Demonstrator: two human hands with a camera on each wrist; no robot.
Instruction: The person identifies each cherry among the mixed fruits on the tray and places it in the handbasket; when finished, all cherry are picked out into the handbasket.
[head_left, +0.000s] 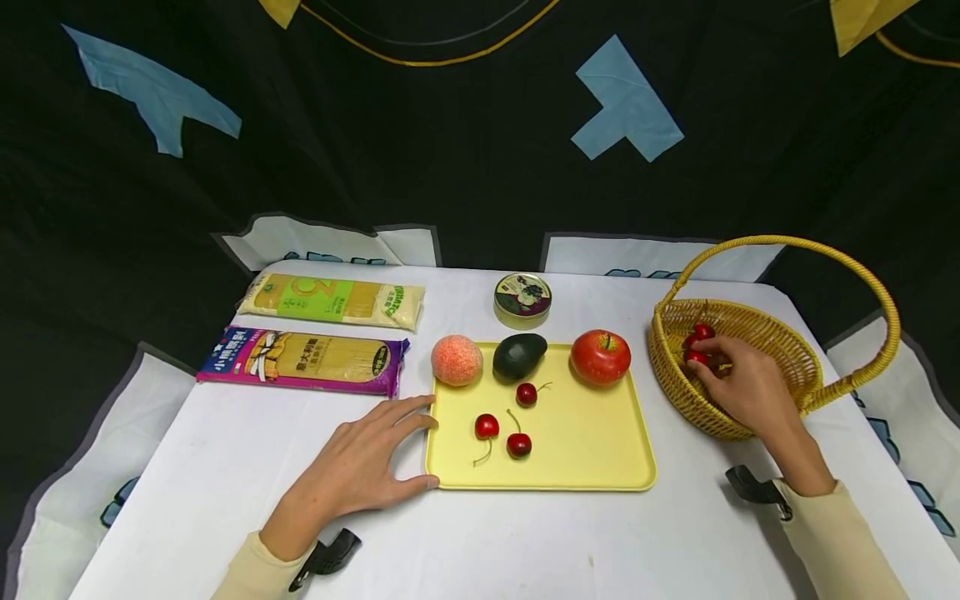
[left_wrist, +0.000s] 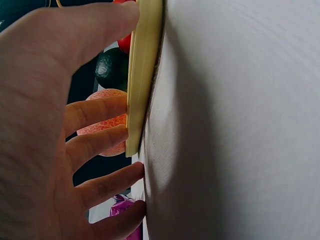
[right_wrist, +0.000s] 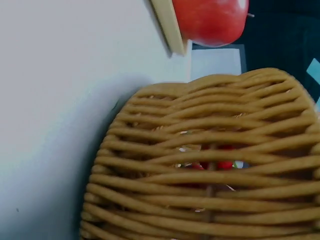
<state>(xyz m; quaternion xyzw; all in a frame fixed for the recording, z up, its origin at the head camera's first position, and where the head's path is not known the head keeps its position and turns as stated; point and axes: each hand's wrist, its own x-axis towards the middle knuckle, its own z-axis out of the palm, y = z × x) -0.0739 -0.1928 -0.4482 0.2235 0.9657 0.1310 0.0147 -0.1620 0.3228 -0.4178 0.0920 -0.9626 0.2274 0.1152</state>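
Observation:
My left hand (head_left: 352,467) lies spread at the left side of a yellow tray (head_left: 592,450), thumb and fingertips at its rim. On the tray are a peach (head_left: 457,360), an avocado (head_left: 519,357), a red apple (head_left: 600,357) and three stemmed cherries, one of them a lower cherry (head_left: 518,445). My right hand (head_left: 746,379) reaches inside a wicker basket (head_left: 678,408) and pinches a cherry (head_left: 695,357) between thumb and forefinger. More cherries (head_left: 702,331) sit just beyond those fingers. In the right wrist view, the basket's woven wall (right_wrist: 200,130) hides most of this hand.
Two packs of pasta, a green-labelled one (head_left: 333,301) and a purple-edged one (head_left: 303,360), lie at the back left. A round tin (head_left: 522,298) stands behind the tray. The basket's tall handle (head_left: 847,258) arches over its opening. A dark cloth hangs behind the table.

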